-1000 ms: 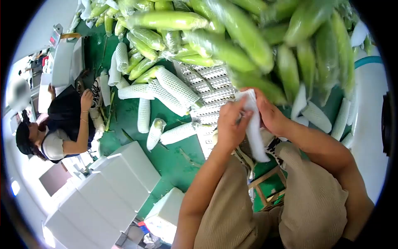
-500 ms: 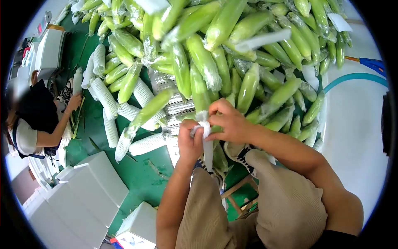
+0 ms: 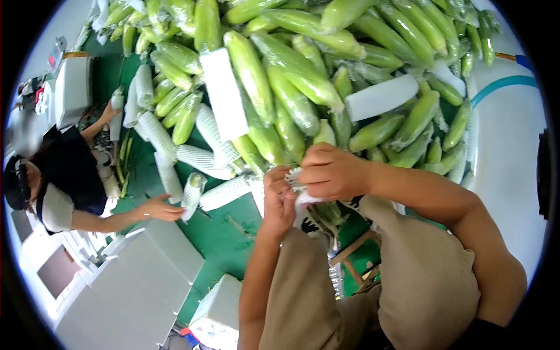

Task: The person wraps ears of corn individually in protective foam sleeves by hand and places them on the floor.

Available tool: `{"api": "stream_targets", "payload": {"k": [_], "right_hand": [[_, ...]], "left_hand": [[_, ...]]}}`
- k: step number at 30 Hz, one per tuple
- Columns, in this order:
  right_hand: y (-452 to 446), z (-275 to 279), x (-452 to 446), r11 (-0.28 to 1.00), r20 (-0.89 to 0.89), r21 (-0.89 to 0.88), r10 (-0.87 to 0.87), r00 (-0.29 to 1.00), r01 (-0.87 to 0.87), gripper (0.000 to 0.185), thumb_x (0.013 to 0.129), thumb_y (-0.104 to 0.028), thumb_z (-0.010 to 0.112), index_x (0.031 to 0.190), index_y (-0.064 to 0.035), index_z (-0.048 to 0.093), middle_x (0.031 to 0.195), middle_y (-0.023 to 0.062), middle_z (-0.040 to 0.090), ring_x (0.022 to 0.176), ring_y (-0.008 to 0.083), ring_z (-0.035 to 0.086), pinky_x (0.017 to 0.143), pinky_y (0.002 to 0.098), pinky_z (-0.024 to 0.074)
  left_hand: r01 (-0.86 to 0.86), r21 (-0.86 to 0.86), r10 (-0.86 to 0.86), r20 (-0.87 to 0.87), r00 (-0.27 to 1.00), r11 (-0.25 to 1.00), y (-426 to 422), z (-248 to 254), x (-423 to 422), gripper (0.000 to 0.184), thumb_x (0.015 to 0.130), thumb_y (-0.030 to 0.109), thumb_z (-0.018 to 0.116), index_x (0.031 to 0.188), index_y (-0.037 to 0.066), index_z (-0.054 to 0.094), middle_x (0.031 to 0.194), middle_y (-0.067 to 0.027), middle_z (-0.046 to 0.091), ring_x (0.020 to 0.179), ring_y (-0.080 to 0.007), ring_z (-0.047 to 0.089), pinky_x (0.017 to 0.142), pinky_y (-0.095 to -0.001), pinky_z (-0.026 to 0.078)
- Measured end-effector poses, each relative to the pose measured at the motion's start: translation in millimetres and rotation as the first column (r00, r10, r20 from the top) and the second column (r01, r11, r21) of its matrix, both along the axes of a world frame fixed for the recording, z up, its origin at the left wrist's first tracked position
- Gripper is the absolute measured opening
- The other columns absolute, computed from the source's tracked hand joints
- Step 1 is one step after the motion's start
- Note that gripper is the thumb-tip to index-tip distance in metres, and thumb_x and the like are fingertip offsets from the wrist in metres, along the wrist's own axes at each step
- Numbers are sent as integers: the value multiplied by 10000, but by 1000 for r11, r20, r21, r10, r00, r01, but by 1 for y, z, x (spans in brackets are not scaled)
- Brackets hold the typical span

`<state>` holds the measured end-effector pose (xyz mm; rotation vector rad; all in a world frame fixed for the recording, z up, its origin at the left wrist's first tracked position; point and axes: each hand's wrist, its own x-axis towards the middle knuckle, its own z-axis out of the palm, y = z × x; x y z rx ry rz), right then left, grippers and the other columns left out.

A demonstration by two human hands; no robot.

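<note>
My left hand (image 3: 280, 201) is closed, its fingers pinching a bunched white foam net sleeve (image 3: 297, 178). From the other side my right hand (image 3: 333, 174) grips the same sleeve, fingers curled over it. Whatever is inside the sleeve is mostly hidden by my hands. Just beyond them lies a large heap of green ears of corn (image 3: 289, 96), wrapped in clear film. Two loose white foam sleeves lie on the heap: one flat sleeve (image 3: 224, 93) to the left, another sleeve (image 3: 382, 98) to the right.
At left a co-worker (image 3: 70, 169) holds a sleeved ear (image 3: 116, 116) in one hand and touches another ear (image 3: 193, 195) with the other. Several netted ears (image 3: 160, 137) lie on the green floor (image 3: 230, 233). White foam boxes (image 3: 125, 291) stand lower left; a teal hose (image 3: 507, 84) runs at right.
My view has shifted. My hands have closed in around the sleeve, which is now bunched shorter between them. The co-worker's arm has reached out to an ear on the floor.
</note>
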<state>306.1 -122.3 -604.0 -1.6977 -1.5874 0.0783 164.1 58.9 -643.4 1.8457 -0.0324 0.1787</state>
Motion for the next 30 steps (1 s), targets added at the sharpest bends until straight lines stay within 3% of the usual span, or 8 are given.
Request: {"api": "stream_targets", "payload": {"k": [5,10,14,17,20,22,25,30], "right_hand": [[5,27,-13,990,-489,137,30,872,43,219,811,-191,765,789,-100,567,884,48,579,831,266,569,765,375,476],[8,8,-25,937,-701,-204,-341,627,282,404,815,-147,786,1173,-18,648,891,63,614,782,169,586,718,294,472],[0,5,-38,965,-984,-166,-150,-92,202,296,924,-80,669,1214,-22,649,964,4,657,858,70,581,769,259,489],[2,16,-34,992,-928,-84,-43,-369,95,286,934,-52,637,1219,-27,639,971,21,660,903,95,611,815,262,499],[22,11,-40,970,-886,-62,54,-461,233,230,950,-54,607,1177,-26,624,993,41,661,926,117,627,840,266,505],[39,-4,-46,906,-940,-204,-75,-334,372,195,966,-70,591,1156,-37,619,1005,53,660,920,131,634,832,270,511],[43,-14,-60,877,-848,-363,-171,-501,314,223,973,-74,582,1194,-56,603,1011,59,661,917,138,639,824,277,522],[39,11,-59,977,-814,-49,83,-575,209,293,976,-100,605,1265,-67,576,1031,55,659,921,131,633,821,281,526]], "left_hand": [[59,685,62,-150,987,726,-1,39,5,404,732,99,691,1127,108,607,1245,-68,626,1041,-296,582,880,-416,453],[32,353,24,-152,988,935,8,46,-5,274,790,-39,624,1035,60,697,1207,-126,650,957,-324,671,795,-374,553],[-61,192,114,-278,954,979,-4,55,-1,319,803,-76,638,1074,75,711,1225,-126,645,978,-291,685,790,-338,546],[0,68,23,-331,943,998,-2,49,-4,315,831,-32,659,1119,86,706,1295,-124,601,1118,-284,637,890,-315,520],[-311,-485,-78,-628,774,818,-11,34,-18,409,892,74,634,1296,71,571,1348,-101,539,1202,-225,566,999,-324,456],[-429,-532,-109,-711,695,731,-15,19,-24,488,943,137,598,1406,54,471,1358,-76,514,1237,-187,524,1055,-332,416],[-331,-612,-115,-573,811,718,-4,46,-41,450,956,122,576,1390,48,482,1324,-68,533,1203,-180,545,1033,-335,435],[-482,-574,-48,-674,737,661,-15,53,-33,462,884,21,652,1326,61,523,1217,-42,541,1133,-192,587,949,-327,500]]}}
